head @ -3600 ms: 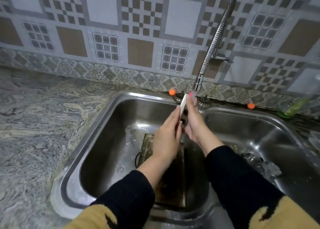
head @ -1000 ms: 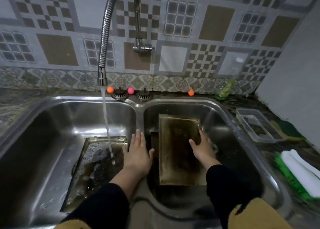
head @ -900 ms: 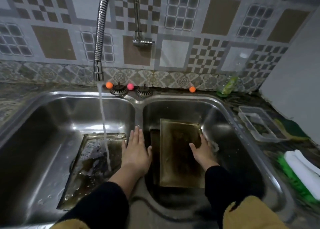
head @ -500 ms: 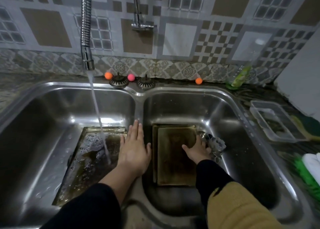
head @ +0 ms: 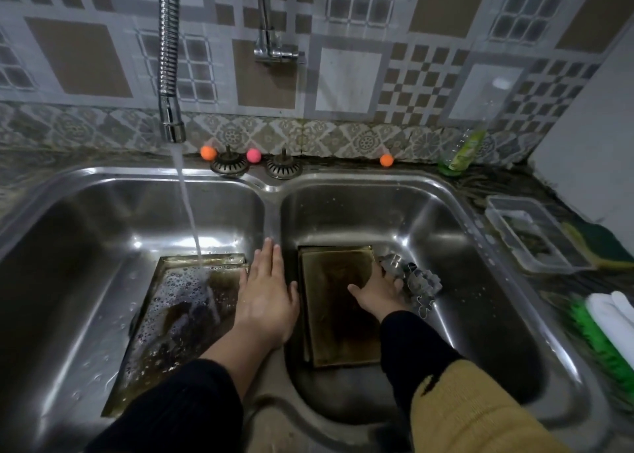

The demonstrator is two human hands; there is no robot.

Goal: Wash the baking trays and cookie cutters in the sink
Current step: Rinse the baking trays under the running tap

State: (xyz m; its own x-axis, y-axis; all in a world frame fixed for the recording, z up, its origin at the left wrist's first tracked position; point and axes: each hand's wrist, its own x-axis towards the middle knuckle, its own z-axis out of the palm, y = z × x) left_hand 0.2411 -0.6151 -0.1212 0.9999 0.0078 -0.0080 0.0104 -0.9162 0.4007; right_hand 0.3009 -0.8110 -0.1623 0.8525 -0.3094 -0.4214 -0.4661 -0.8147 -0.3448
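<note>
Two hands: left hand [head: 266, 301] lying flat, fingers straight, on sink divider [head: 272, 209]; right hand [head: 375, 291] gripping baking tray [head: 338, 315] edge, cookie cutters [head: 420, 281] just beside.

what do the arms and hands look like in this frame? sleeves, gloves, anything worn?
Both hands are bare: no gloves, and no rings or watch that show. The left hand comes out of a black ribbed sleeve pushed up the forearm. The right hand has the same black sleeve, with a mustard-yellow knit layer over it further up the arm. No markings or logos visible.
</note>
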